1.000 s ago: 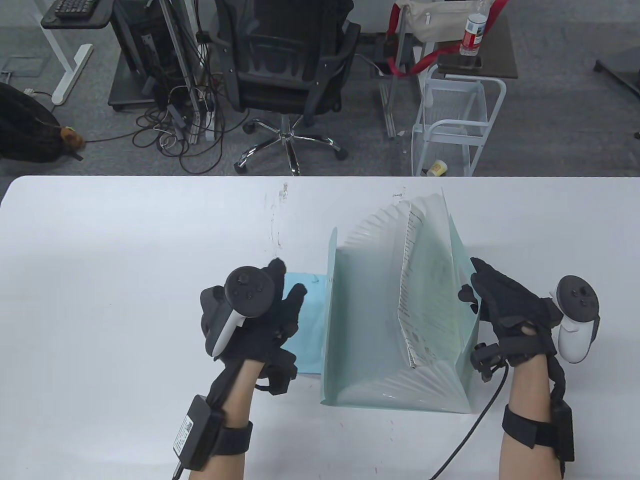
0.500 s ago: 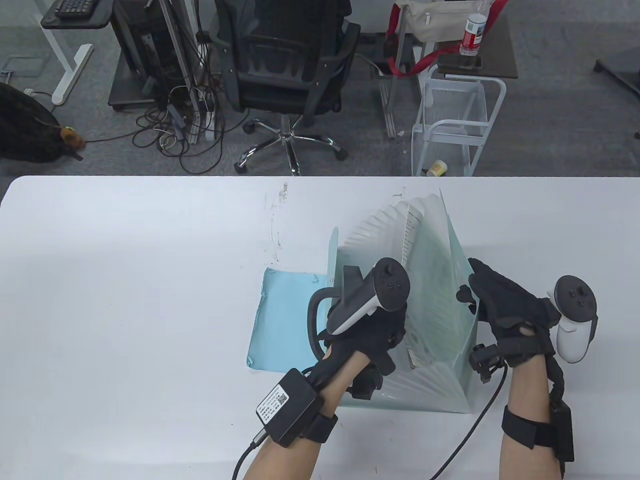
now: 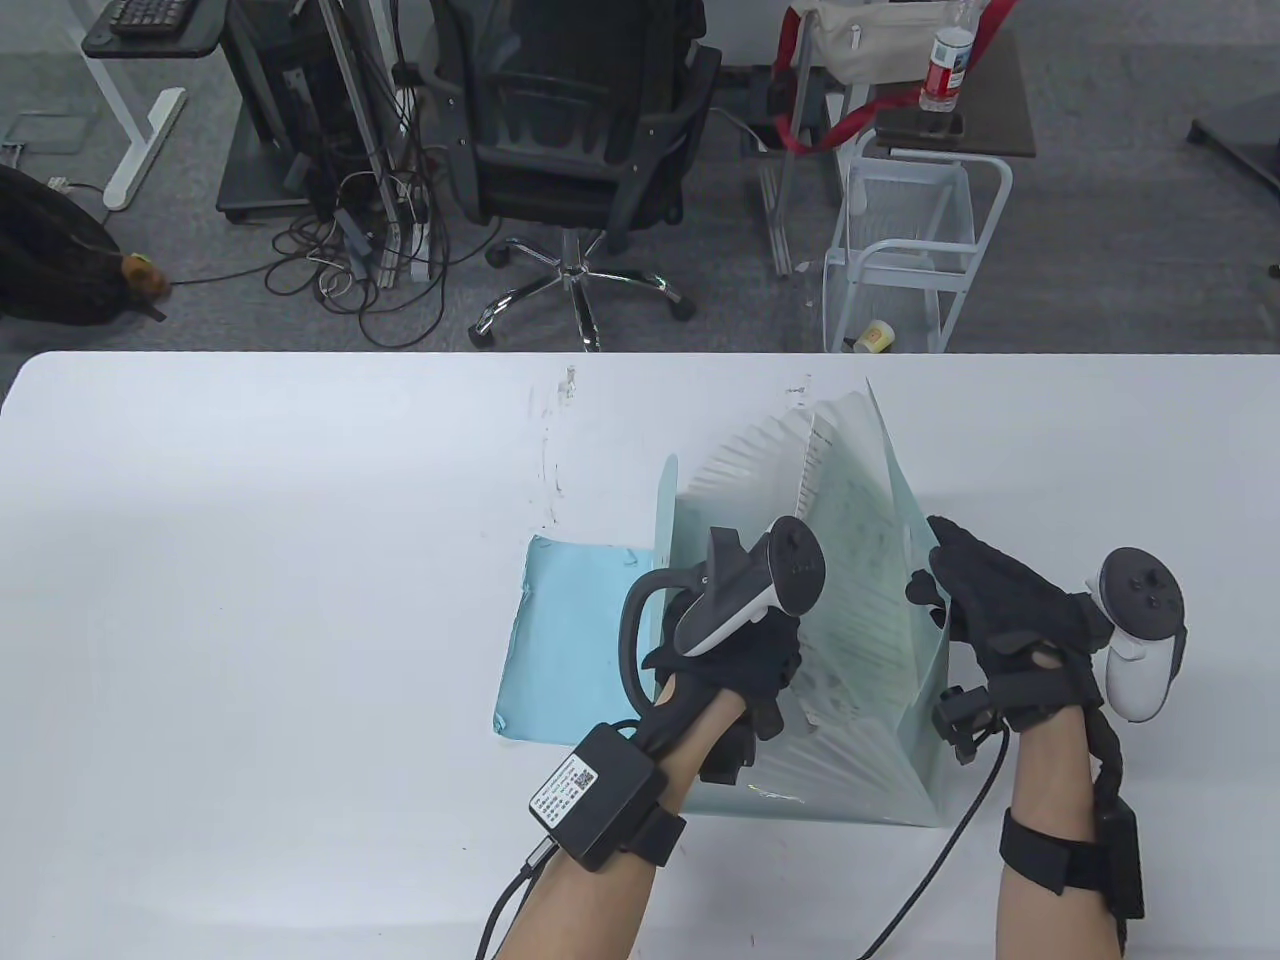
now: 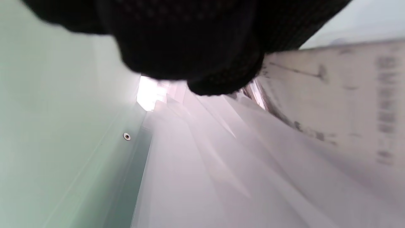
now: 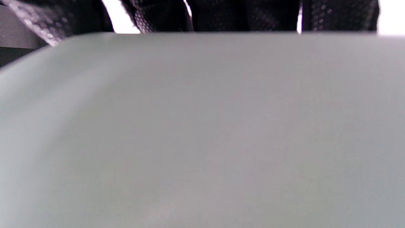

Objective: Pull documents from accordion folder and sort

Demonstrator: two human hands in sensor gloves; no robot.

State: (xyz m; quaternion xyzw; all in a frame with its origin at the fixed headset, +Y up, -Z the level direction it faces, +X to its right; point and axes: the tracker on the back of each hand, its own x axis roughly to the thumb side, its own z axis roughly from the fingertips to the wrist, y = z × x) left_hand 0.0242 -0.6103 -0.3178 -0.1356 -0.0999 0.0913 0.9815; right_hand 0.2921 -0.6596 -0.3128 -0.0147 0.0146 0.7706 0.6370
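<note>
A white table (image 3: 250, 600) is carrying a pale green folder (image 3: 900, 640), standing fanned open right of centre. Its flap (image 3: 575, 640) is lying flat on its left. The right hand (image 3: 1010, 620) is gripping the folder's right wall. The left hand (image 3: 730, 670) is reaching among the pockets beside a printed sheet (image 3: 850, 570); its finger state cannot be told.
</note>
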